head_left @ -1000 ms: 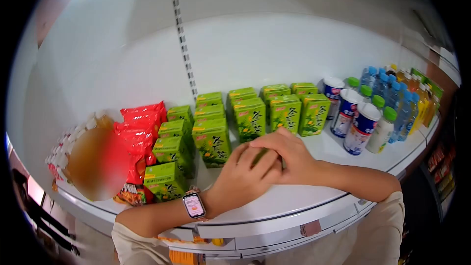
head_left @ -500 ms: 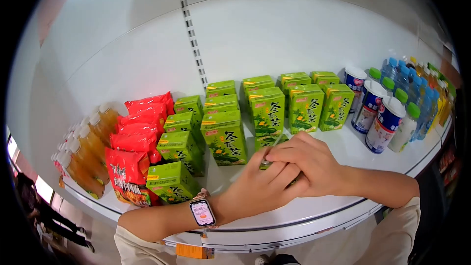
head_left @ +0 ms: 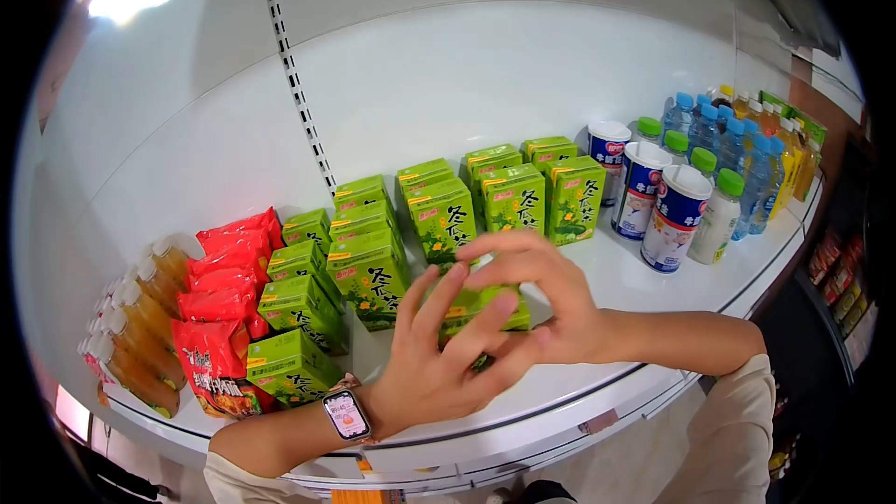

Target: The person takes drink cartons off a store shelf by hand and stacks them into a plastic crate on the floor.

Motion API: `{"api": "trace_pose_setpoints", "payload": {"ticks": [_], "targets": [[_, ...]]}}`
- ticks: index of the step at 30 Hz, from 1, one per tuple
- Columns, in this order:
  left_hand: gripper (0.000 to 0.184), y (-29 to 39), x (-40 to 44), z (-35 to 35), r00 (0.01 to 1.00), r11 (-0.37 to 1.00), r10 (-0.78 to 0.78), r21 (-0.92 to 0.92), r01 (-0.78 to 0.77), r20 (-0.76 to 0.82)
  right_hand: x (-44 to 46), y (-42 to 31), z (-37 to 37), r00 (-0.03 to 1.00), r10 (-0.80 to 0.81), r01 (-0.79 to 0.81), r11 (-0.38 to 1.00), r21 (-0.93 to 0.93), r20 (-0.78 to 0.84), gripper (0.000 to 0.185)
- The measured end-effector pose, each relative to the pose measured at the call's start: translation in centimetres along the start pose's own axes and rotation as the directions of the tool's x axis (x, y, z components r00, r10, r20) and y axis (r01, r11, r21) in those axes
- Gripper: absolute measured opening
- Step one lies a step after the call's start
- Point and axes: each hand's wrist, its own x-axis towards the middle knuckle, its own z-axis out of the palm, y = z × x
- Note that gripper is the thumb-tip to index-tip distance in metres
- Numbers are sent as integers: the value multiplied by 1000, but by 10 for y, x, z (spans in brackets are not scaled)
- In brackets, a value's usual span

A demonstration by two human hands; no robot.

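- Half a sec ago the hands were clasped; now the clasp's loosened & fingers fan out, so they look free of goods, imo.
- L hand [head_left: 443,355], w/ watch [head_left: 346,414]: fingers spread wide, nothing seen in it.
- R hand [head_left: 555,294]: curved, thumb well off fingers, nothing seen held.
- Low green box [head_left: 518,315] mid-shelf [head_left: 627,282], just far of hands, part hidden; can't tell if touched.
- Cans [head_left: 677,219] far right.

Red packets [head_left: 215,306] and amber bottles [head_left: 140,317] occupy the lower left; white-topped canisters [head_left: 640,194], green-capped bottles [head_left: 717,227] and blue-capped bottles [head_left: 759,185] stand at right.
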Motion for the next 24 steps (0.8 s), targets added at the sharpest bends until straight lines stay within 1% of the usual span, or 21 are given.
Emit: {"api": "trace_pose_setpoints", "payload": {"ticks": [1, 2, 5, 8, 11, 14, 17, 20, 24], "targets": [[34, 2, 0, -1, 999, 998, -35, -42, 36, 33, 0, 2, 2, 1000, 11, -12, 999, 33, 25, 44], [37, 1, 0, -2, 998, 999, -24, -45, 27, 58, -1, 4, 4, 1000, 0, 0, 999, 37, 13, 45], [41, 0, 3, -6, 994, 999, -20, -38, 24, 111, -1, 0, 8, 979, 199, -204, 964, 168, 45, 45], [46, -2, 7, -11, 989, 999, 21, -36, -15, 148, -1, 5, 21, 955, 282, -291, 823, 487, 95, 45], [46, -2, 8, -10, 986, 999, -11, -45, 19, 168, 2, 8, 11, 927, 284, -356, 874, 332, 244, 46], [46, -2, 8, -9, 990, 999, 1, -37, 4, 141, 1, 8, 11, 928, 281, -352, 876, 329, 245, 46], [46, -2, 7, -8, 992, 999, 7, -41, -2, 123, 1, 4, 7, 890, 336, -426, 854, 299, 307, 50], [48, -1, 6, -7, 993, 999, 5, -54, 2, 115, 1, 5, 8, 924, 283, -356, 884, 303, 258, 46], [47, -2, 6, -7, 994, 998, 12, -64, -5, 112, 1, 5, 8, 931, 268, -336, 894, 297, 246, 47]]}}
